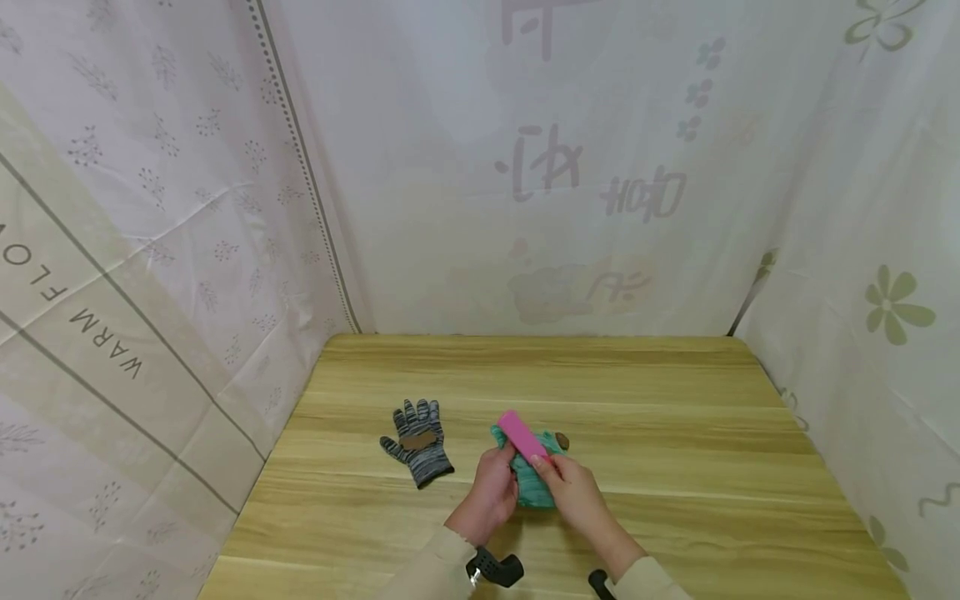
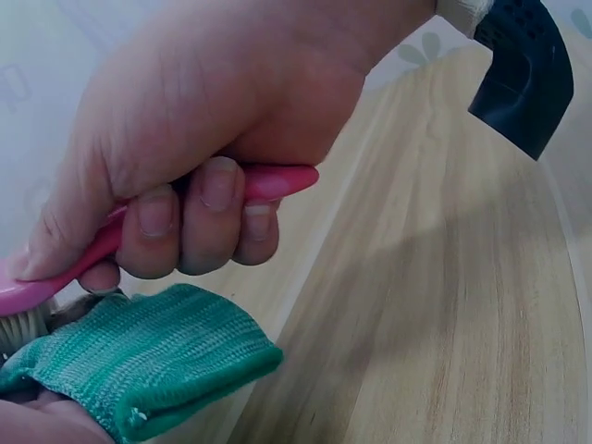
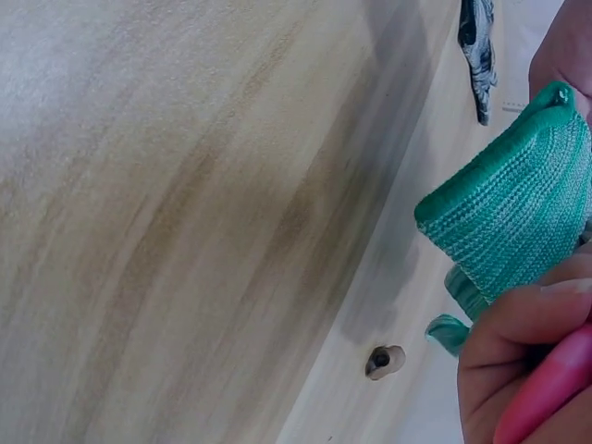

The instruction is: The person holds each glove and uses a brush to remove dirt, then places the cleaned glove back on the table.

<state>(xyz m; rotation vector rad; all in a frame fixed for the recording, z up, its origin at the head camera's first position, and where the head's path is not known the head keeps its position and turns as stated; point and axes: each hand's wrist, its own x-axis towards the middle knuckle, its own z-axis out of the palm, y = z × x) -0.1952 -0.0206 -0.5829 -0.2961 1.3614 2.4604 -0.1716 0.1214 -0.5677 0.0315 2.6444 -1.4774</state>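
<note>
My right hand (image 1: pixel 577 493) grips the handle of a pink brush (image 1: pixel 522 435). In the left wrist view its fingers curl round the handle (image 2: pixel 277 181), and pale bristles (image 2: pixel 23 328) face down against or close above a green knitted glove (image 2: pixel 176 351). The glove (image 1: pixel 534 485) is held up by my left hand (image 1: pixel 495 485), thumb along its side. Part of that hand is hidden behind the glove. The right wrist view shows the glove's cuffed edge (image 3: pixel 490 166) and the pink handle (image 3: pixel 546 388) low at the right.
A grey-black striped glove (image 1: pixel 430 461) with a brown patch (image 1: pixel 417 440) lies to the left on the wooden table (image 1: pixel 637 392). A small brown thing (image 1: pixel 562 442) shows just past the green glove; its kind is unclear. Patterned curtains (image 1: pixel 450 167) surround the table.
</note>
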